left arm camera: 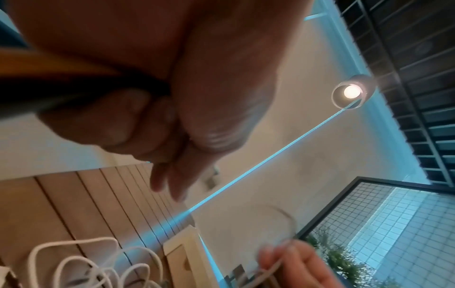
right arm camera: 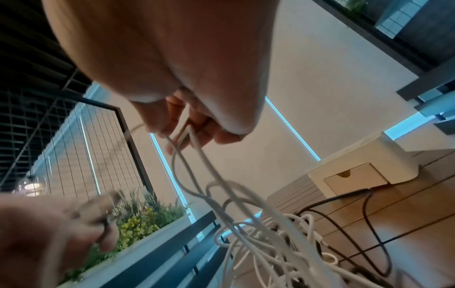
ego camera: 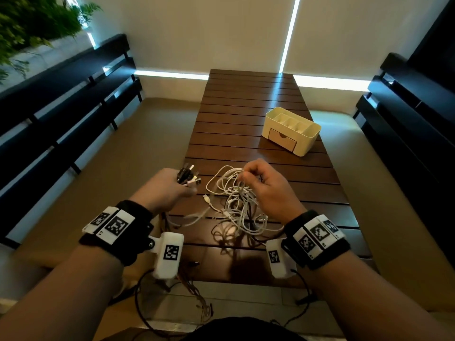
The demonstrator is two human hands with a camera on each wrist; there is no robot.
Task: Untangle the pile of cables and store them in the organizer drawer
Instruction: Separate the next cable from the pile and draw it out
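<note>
Risk assessment: the cable pile (ego camera: 236, 207) lies at the near end of the desk (ego camera: 246, 114), and several strands hang over the near edge toward the floor. A sharp upward pull on the white cables (right arm camera: 246, 224) would probably tighten the loops instead of freeing them, because at least one black cable (right arm camera: 374, 230) crosses through the same knot. A hard tug could also drag the whole pile off the edge. The bundled connector ends (ego camera: 188, 177) may slip loose if the grip relaxes.

Hand pose: the left hand (ego camera: 170, 190) is raised just above the desk at the left of the pile, its fingers curled round the bunch of black and silver connector ends. The right hand (ego camera: 268, 185) hovers over the pile with palm down, thumb and fingers pinching two or three white strands, which it lifts clear of the surface. The hands are apart, with the pile between them.

The cream organizer (ego camera: 291, 130) stands farther back on the right, well apart from the pile; its drawer (ego camera: 282, 140) is closed.
</note>
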